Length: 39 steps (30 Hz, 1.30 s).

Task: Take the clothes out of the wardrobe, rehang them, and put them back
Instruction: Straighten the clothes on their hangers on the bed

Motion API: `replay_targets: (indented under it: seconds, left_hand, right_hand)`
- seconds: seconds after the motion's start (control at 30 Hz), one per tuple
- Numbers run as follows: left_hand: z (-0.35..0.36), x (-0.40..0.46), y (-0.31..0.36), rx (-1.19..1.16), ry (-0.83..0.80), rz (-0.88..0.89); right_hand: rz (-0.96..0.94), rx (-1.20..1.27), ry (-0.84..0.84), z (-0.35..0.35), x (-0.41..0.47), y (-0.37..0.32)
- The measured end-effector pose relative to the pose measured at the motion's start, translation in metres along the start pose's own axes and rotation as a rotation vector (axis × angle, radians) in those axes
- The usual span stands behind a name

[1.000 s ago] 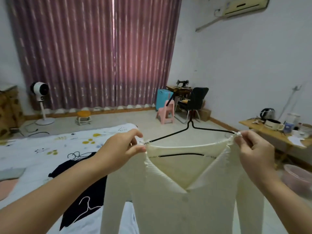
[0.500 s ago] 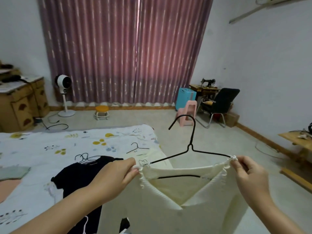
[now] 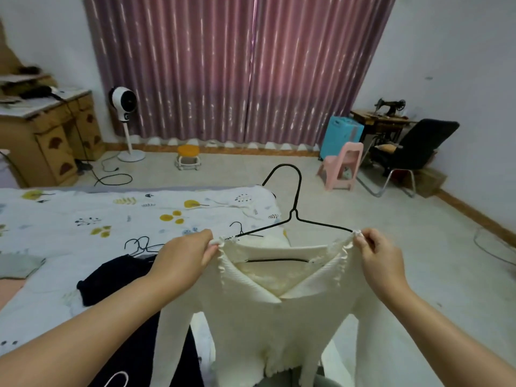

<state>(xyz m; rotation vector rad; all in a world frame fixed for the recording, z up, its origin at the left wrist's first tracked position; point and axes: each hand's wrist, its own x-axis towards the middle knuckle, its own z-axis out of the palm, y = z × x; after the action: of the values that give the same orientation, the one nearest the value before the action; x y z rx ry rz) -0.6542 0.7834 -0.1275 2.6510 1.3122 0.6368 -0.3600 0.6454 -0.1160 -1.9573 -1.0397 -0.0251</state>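
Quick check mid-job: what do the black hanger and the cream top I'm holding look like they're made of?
Black hanger: looks like thin metal wire with a dark, smooth coating; the neck is twisted below the hook. Cream top: seems a soft ribbed knit, matte, with frilled edging along the neckline; the fibre cannot be told. The left hand and right hand pinch its shoulders.

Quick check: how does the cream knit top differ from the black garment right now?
The cream ribbed knit top is held up in the air, both shoulders pinched by the left hand and right hand; the black garment lies crumpled on the floral bedsheet. The cream top is already on a black wire hanger; no hanger can be seen inside the black garment, though loose hangers lie beside it. Both are out of the wardrobe.
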Motion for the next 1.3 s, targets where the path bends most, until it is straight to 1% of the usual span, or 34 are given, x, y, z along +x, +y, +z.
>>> replay_targets:
  seconds: [0.1,0.2,0.3,0.37,0.47,0.57,0.63,0.67,0.73,0.8,0.9,1.03,1.13,1.3]
  left_hand:
    - [0.037,0.033,-0.013,0.071,0.013,-0.048]
    - [0.076,0.065,-0.031,0.188,-0.025,-0.090]
    - [0.120,0.092,-0.055,0.248,-0.027,-0.050]
    - [0.150,0.106,-0.067,0.303,-0.042,-0.123]
    - [0.195,0.122,-0.087,0.376,-0.113,-0.232]
    - [0.231,0.139,-0.105,0.336,-0.125,-0.289]
    - [0.253,0.151,-0.117,0.226,-0.148,-0.325]
    - [0.263,0.156,-0.122,0.151,-0.182,-0.364]
    - [0.282,0.161,-0.129,0.077,-0.307,-0.444]
    - [0.297,0.156,-0.129,0.109,-0.429,-0.473]
    - [0.308,0.143,-0.120,0.140,-0.536,-0.401]
    - [0.300,0.124,-0.110,0.124,-0.740,-0.337]
    - [0.277,0.113,-0.103,0.107,-0.773,-0.353]
    - [0.219,0.091,-0.074,0.111,-0.745,-0.298]
  right_hand:
    - [0.020,-0.033,-0.076,0.044,0.039,0.027]
    - [0.012,-0.118,-0.163,0.093,0.073,0.056]
    - [-0.043,-0.273,-0.202,0.143,0.102,0.079]
    - [-0.058,-0.317,-0.224,0.178,0.116,0.096]
    - [-0.032,-0.320,-0.302,0.225,0.129,0.118]
    - [-0.046,-0.414,-0.351,0.262,0.142,0.137]
    - [-0.023,-0.425,-0.370,0.282,0.151,0.145]
    - [0.001,-0.401,-0.402,0.292,0.154,0.150]
    - [0.050,-0.352,-0.518,0.307,0.152,0.159]
    - [0.051,-0.363,-0.624,0.315,0.139,0.167]
    - [-0.023,-0.434,-0.755,0.317,0.110,0.176]
    - [-0.120,-0.512,-0.887,0.306,0.079,0.178]
    - [-0.224,-0.583,-0.922,0.288,0.063,0.167]
    - [-0.365,-0.628,-0.953,0.245,0.047,0.127]
